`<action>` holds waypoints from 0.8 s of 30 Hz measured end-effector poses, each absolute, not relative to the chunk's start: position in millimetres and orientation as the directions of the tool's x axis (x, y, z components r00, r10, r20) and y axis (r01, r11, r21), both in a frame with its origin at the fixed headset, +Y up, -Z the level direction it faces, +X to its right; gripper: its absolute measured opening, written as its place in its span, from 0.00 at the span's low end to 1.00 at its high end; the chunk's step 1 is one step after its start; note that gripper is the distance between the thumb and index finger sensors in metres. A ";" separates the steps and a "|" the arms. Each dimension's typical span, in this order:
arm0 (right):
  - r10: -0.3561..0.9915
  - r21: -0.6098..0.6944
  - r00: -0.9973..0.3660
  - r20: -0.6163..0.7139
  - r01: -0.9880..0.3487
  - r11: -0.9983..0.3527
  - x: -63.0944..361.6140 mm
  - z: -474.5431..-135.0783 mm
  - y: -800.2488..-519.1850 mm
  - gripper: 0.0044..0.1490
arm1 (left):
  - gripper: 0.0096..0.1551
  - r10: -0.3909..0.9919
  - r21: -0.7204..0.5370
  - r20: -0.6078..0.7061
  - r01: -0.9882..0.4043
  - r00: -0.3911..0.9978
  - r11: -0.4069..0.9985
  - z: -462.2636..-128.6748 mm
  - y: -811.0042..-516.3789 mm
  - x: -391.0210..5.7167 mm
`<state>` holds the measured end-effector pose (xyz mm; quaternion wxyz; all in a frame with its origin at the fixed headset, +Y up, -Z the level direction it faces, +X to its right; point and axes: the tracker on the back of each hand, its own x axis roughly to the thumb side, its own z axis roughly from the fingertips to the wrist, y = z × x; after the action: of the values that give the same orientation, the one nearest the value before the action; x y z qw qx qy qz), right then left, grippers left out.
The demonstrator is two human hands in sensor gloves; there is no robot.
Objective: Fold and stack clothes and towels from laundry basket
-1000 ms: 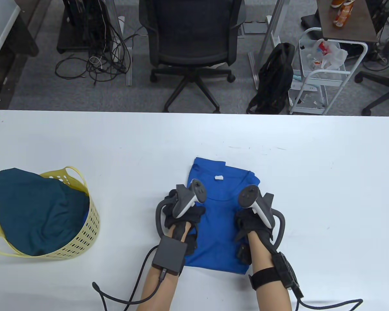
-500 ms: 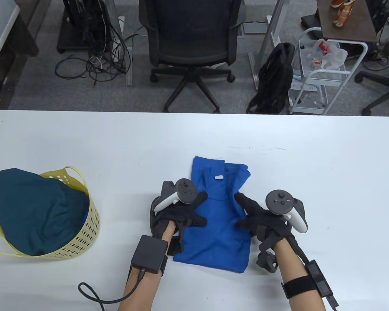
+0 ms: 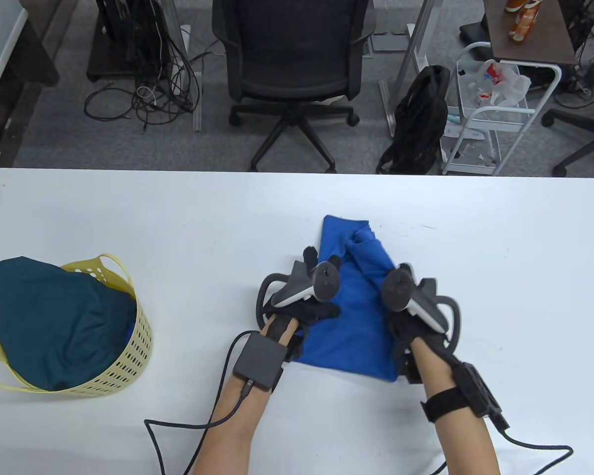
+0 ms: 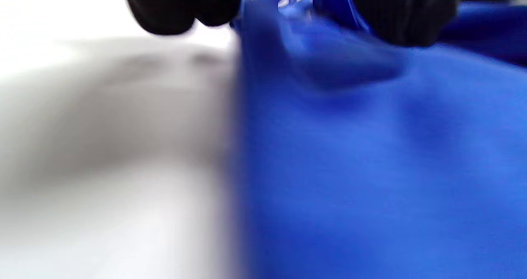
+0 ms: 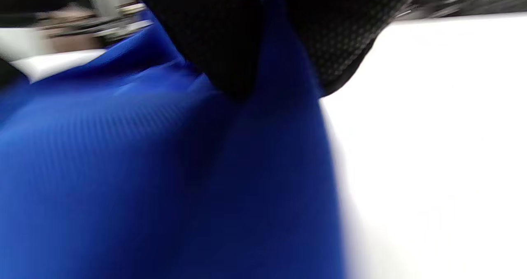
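My left hand (image 3: pixel 304 309) grips the left edge of the blue shirt (image 3: pixel 351 316), and in the left wrist view my gloved fingers (image 4: pixel 181 7) are curled in, pinching a bunch of the cloth at the top of the frame. My right hand (image 3: pixel 411 321) grips the shirt's right edge; the right wrist view shows its fingers (image 5: pixel 214 36) closed with blue fabric drawn up between them. Both wrist views are blurred, so I cannot tell more of the grip than that. Between my hands the shirt lies on the white table (image 3: pixel 475 247), near its front middle, narrowed and rumpled, with its far end bunched into a loose fold past my fingertips. Well apart to the left stands the yellow basket (image 3: pixel 128 356) near the table's front edge, with a dark teal garment (image 3: pixel 49 326) heaped in it and spilling over the rim. Beyond the table stands a black office chair (image 3: pixel 294 64).
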<state>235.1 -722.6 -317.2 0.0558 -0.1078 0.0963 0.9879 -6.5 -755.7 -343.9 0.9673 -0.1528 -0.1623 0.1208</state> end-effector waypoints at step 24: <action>0.384 0.214 -0.870 0.310 -0.330 -0.920 154.3 -225.2 -709.5 0.40 | 0.46 -0.048 -0.009 0.191 0.051 0.980 0.999 -189.5 -642.7 -135.8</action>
<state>154.3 -709.5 -225.2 0.1852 0.1757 0.0771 0.9638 -135.8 -642.7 -189.5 0.9951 -0.0071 -0.0956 -0.0249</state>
